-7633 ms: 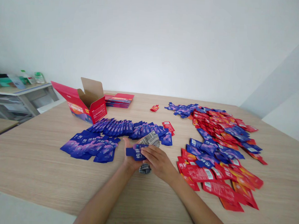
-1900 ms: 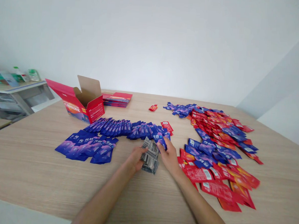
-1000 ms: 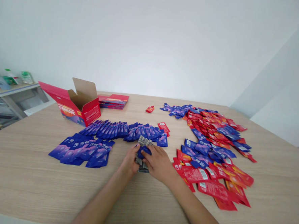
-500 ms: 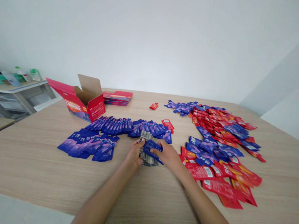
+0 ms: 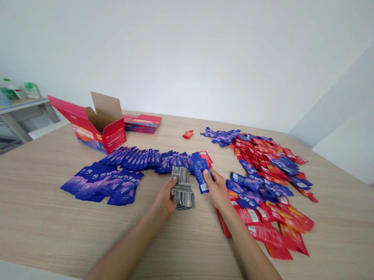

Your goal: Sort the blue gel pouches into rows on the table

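Note:
My left hand (image 5: pixel 166 197) is closed on a bundle of grey-and-black striped strips (image 5: pixel 183 189), held low over the table; what they are exactly I cannot make out. Between the thumb and fingers of my right hand (image 5: pixel 217 188) is a blue sachet (image 5: pixel 200 170), its printed side with a small barcode facing up. The sachet is apart from the striped bundle, just to its right. Behind my hands runs a row of overlapping blue sachets (image 5: pixel 144 157). A fanned group of blue sachets (image 5: pixel 103 181) lies left of my left hand.
An open red box (image 5: pixel 92 130) stands at the back left, beside a stack of flat red cartons (image 5: pixel 143 122). Mixed piles of red packets (image 5: pixel 276 230) and blue packets (image 5: pixel 254 182) cover the table's right side. One red packet (image 5: pixel 187 134) lies alone near the wall.
The blue sachet, earlier lying over the striped bundle, has been drawn off to the right and turned more upright by my right hand. My left hand still holds the bundle.

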Demonstrator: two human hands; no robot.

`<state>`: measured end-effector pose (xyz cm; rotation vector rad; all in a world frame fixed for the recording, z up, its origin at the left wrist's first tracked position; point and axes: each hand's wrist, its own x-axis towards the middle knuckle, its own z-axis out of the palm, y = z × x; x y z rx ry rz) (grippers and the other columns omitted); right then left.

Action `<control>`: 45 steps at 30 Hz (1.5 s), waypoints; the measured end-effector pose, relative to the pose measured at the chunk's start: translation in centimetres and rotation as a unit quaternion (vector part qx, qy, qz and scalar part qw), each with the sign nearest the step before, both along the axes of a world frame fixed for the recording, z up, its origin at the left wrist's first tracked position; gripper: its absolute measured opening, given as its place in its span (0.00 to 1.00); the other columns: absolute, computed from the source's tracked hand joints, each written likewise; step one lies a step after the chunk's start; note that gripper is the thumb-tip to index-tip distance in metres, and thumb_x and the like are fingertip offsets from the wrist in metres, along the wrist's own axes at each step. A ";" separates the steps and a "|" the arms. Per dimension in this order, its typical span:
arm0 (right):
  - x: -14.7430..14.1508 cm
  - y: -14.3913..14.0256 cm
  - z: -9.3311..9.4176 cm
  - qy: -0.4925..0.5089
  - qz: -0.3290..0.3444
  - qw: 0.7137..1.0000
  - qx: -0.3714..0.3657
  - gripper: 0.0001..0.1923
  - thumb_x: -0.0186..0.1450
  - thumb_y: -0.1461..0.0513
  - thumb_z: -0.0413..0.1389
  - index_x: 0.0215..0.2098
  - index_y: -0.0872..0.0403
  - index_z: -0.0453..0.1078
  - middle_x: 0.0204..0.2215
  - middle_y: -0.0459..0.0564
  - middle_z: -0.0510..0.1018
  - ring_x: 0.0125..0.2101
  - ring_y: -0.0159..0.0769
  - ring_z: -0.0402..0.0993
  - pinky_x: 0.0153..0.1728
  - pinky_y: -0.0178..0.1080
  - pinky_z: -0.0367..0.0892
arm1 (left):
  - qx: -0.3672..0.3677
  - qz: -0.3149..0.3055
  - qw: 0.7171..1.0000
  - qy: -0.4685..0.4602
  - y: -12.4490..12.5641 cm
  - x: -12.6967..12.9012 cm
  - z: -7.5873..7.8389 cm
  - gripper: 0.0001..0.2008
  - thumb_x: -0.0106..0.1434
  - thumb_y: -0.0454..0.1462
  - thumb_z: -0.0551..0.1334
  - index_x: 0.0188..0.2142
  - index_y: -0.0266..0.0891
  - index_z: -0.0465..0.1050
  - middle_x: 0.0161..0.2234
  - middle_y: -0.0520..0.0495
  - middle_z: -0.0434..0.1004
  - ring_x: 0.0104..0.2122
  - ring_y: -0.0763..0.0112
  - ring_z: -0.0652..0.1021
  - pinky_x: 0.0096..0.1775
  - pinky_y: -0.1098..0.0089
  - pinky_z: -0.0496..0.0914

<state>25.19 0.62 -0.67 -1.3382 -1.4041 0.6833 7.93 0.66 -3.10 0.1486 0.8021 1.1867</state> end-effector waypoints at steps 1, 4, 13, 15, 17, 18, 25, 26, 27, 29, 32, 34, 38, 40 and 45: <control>-0.2 0.0 -0.1 0.038 0.013 0.999 -0.007 0.26 0.64 0.39 0.52 0.27 0.51 0.66 0.22 0.42 0.68 0.24 0.33 0.62 0.26 0.35 0.59 | 0.006 -0.009 1.000 -0.001 -0.1 0.1 0.0 0.07 0.62 0.35 0.66 0.40 0.34 0.73 0.32 0.43 0.83 0.34 0.60 0.84 0.40 0.61 0.79; -0.8 0.0 -0.3 0.100 0.043 0.994 -0.024 0.24 0.63 0.40 0.54 0.29 0.51 0.66 0.24 0.43 0.70 0.25 0.34 0.63 0.26 0.34 0.61 | 0.049 -0.024 0.998 -0.013 -0.6 0.4 0.4 0.10 0.61 0.36 0.66 0.42 0.35 0.74 0.35 0.42 0.84 0.35 0.60 0.84 0.40 0.61 0.79; -0.8 -0.3 -0.6 0.051 0.010 0.998 0.028 0.21 0.65 0.45 0.55 0.36 0.54 0.73 0.29 0.45 0.75 0.29 0.36 0.67 0.33 0.36 0.64 | 0.130 -0.016 0.991 -0.030 -1.6 0.4 1.8 0.13 0.57 0.38 0.70 0.40 0.36 0.77 0.37 0.44 0.84 0.39 0.60 0.83 0.43 0.63 0.78; -0.8 -0.3 -0.6 0.051 0.008 0.998 0.022 0.22 0.65 0.44 0.55 0.36 0.54 0.74 0.27 0.45 0.75 0.28 0.36 0.67 0.32 0.36 0.64 | 0.137 -0.021 0.990 -0.034 -1.7 0.5 1.7 0.14 0.56 0.38 0.70 0.41 0.35 0.77 0.38 0.43 0.84 0.39 0.59 0.83 0.43 0.63 0.77; -0.9 -0.3 -0.5 0.056 0.007 0.998 0.016 0.22 0.65 0.44 0.55 0.36 0.54 0.74 0.26 0.45 0.74 0.27 0.36 0.66 0.30 0.35 0.63 | 0.141 -0.026 0.989 -0.034 -1.7 0.5 1.7 0.15 0.56 0.39 0.71 0.41 0.35 0.77 0.38 0.43 0.84 0.40 0.59 0.83 0.44 0.62 0.77; -0.9 -0.4 -0.5 0.057 0.007 0.998 0.014 0.22 0.65 0.44 0.55 0.36 0.54 0.73 0.27 0.45 0.74 0.27 0.36 0.66 0.30 0.35 0.63 | 0.141 -0.027 0.989 -0.033 -1.8 0.5 1.7 0.15 0.55 0.39 0.71 0.41 0.35 0.77 0.38 0.43 0.84 0.40 0.58 0.83 0.44 0.62 0.77; -1.1 -0.4 -0.7 0.088 -0.003 0.996 0.014 0.24 0.64 0.42 0.56 0.35 0.54 0.74 0.25 0.46 0.74 0.27 0.36 0.66 0.28 0.35 0.64 | 0.142 -0.037 0.989 -0.021 -1.7 0.4 1.7 0.17 0.53 0.40 0.72 0.40 0.36 0.77 0.36 0.44 0.84 0.38 0.60 0.83 0.42 0.64 0.77; -1.2 -0.4 -0.7 0.109 -0.002 0.994 0.016 0.24 0.64 0.42 0.56 0.35 0.54 0.74 0.25 0.46 0.75 0.26 0.36 0.66 0.28 0.35 0.64 | 0.143 -0.040 0.989 -0.017 -1.6 0.4 1.6 0.17 0.52 0.41 0.73 0.39 0.36 0.76 0.36 0.45 0.84 0.38 0.60 0.83 0.42 0.65 0.77; -1.3 -0.3 -0.8 0.133 0.001 0.991 0.017 0.24 0.64 0.42 0.57 0.35 0.54 0.74 0.26 0.46 0.75 0.26 0.35 0.67 0.27 0.35 0.64 | 0.145 -0.043 0.988 -0.013 -1.6 0.4 1.6 0.17 0.52 0.41 0.73 0.38 0.36 0.76 0.35 0.45 0.84 0.38 0.60 0.83 0.41 0.65 0.77; -1.4 -0.3 -1.0 0.175 0.010 0.984 0.016 0.24 0.63 0.41 0.58 0.36 0.54 0.75 0.26 0.46 0.77 0.26 0.35 0.68 0.27 0.35 0.65 | 0.150 -0.049 0.988 -0.008 -1.5 0.4 1.5 0.17 0.50 0.41 0.74 0.38 0.36 0.76 0.34 0.46 0.84 0.37 0.61 0.83 0.41 0.65 0.77; -1.4 -0.2 -1.4 0.200 0.021 0.980 0.014 0.23 0.64 0.42 0.57 0.33 0.53 0.74 0.25 0.45 0.77 0.25 0.35 0.69 0.26 0.36 0.66 | 0.151 -0.045 0.987 -0.005 -1.5 0.5 1.3 0.19 0.49 0.42 0.75 0.38 0.36 0.76 0.33 0.48 0.83 0.34 0.64 0.83 0.40 0.67 0.77; -1.4 -0.1 -1.7 0.201 0.025 0.979 0.019 0.23 0.66 0.42 0.56 0.31 0.52 0.73 0.23 0.44 0.76 0.24 0.36 0.70 0.26 0.36 0.66 | 0.148 -0.033 0.989 0.000 -1.4 0.5 1.2 0.19 0.48 0.41 0.76 0.37 0.37 0.76 0.31 0.50 0.83 0.32 0.67 0.82 0.39 0.69 0.76; -1.3 0.0 -2.2 0.194 0.031 0.980 0.023 0.23 0.67 0.42 0.55 0.29 0.52 0.71 0.21 0.43 0.73 0.23 0.36 0.69 0.25 0.36 0.66 | 0.136 -0.014 0.991 0.003 -1.3 0.6 0.8 0.18 0.46 0.40 0.78 0.33 0.38 0.74 0.28 0.54 0.81 0.27 0.72 0.80 0.37 0.71 0.75; -1.4 0.1 -2.3 0.198 0.032 0.979 0.021 0.23 0.66 0.42 0.56 0.28 0.52 0.70 0.21 0.43 0.72 0.23 0.35 0.69 0.24 0.36 0.66 | 0.129 -0.014 0.992 0.001 -1.2 0.6 0.7 0.19 0.45 0.40 0.78 0.33 0.38 0.74 0.28 0.53 0.81 0.27 0.71 0.80 0.37 0.70 0.75; -1.5 0.1 -2.3 0.226 0.043 0.973 0.013 0.22 0.66 0.43 0.57 0.29 0.52 0.70 0.23 0.43 0.74 0.23 0.36 0.69 0.24 0.37 0.67 | 0.127 -0.020 0.992 -0.012 -1.1 0.4 0.6 0.17 0.49 0.40 0.76 0.35 0.38 0.74 0.28 0.53 0.81 0.31 0.68 0.82 0.39 0.68 0.75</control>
